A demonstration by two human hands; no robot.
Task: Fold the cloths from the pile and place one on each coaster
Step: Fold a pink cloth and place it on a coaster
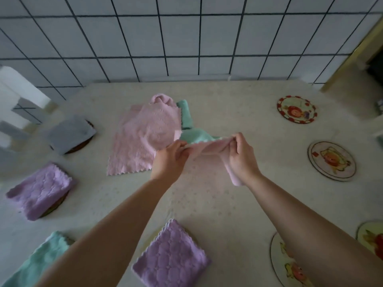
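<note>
Above the table's middle, my left hand [171, 157] and my right hand [242, 155] both pinch the top edge of a pink cloth [209, 149]; it hangs between them, and one end droops under my right wrist. Behind it lies the pile: a flat pink cloth [141, 139] over a mint cloth [186, 114]. Folded cloths rest on coasters at the left and front: grey [70, 132], purple [41, 189], mint [41, 259], purple [172, 255]. Bare round coasters with cartoon prints lie on the right, one at the back [296, 109], one in the middle [331, 161], and a near one [284, 264] partly under my right forearm.
A pale speckled tabletop [217, 204] carries everything. A white tiled wall [186, 38] runs along its far edge. A fourth bare coaster [371, 235] is cut off at the right border. A white object [16, 88] stands at the far left.
</note>
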